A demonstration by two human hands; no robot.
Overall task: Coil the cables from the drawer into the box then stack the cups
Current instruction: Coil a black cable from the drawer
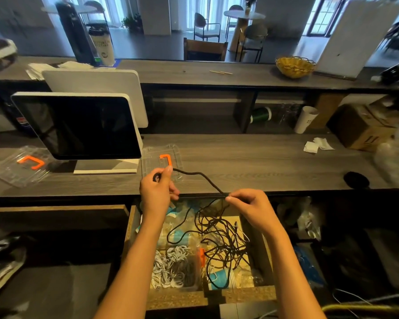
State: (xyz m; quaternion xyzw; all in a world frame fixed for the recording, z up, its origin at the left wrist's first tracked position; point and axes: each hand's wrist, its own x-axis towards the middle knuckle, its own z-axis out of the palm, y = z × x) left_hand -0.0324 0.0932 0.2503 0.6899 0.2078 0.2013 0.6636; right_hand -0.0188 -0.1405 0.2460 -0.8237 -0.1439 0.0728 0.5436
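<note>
Cable [200, 178] in black runs between our two hands above the front edge of the desk [263, 162]. We hold our left hand [158, 192] raised, forearm reaching up from the bottom of the view, knuckles toward us and thumb pointing up. Its fingers [173, 192] are curled closed around one end of the cable, and a small dark loop or plug shows just left of the thumb; we cannot tell which it is. From the tip of that thumb the cable leaves to the right, dips, rises a little, then slopes down to our right hand [249, 203]. That hand sits lower and to the right, wrist bent, palm turned down. Its thumb and forefinger are pinched together on the cable at their very tips, while the other fingers are folded loosely under the palm.

Below the pinch the cable drops away from the fingertips into the open drawer [134, 229], where it joins a loose tangle of black cables [224, 240] lying under and between both wrists. Left of that tangle, under our left forearm, lies a clear bag of white and grey coiled cords [173, 265].

Just beyond the left fingers, touching distance behind the thumb, a clear plastic box [162, 162] with an orange latch rests on the desk. Farther left stands a dark monitor [78, 125], and beyond it lies a clear lid [19, 166] with an orange clasp.
</note>
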